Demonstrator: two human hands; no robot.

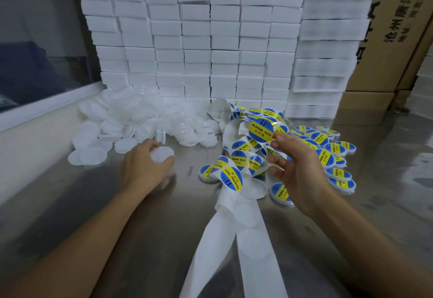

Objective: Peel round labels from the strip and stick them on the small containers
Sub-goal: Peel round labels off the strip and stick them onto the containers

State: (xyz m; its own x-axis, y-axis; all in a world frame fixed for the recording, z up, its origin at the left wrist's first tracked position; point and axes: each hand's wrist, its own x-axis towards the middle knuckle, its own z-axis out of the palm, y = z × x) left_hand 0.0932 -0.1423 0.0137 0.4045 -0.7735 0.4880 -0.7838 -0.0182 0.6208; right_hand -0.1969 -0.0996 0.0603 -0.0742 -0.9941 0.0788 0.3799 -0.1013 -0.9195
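Two hands: left hand (143,166) grips a round white plastic container (162,154); right hand (296,169) pinches a glossy round label (260,129).
Strip (230,234): smooth white backing paper.
Table (145,239): brushed metal.

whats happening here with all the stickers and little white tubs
A person is labelling small containers at a metal table. The right hand pinches a peeled round label at its edge, held up above the strip. The left hand grips a plain white container near the unlabelled pile. Labelled containers lie to the right. This label is not yet stuck on.
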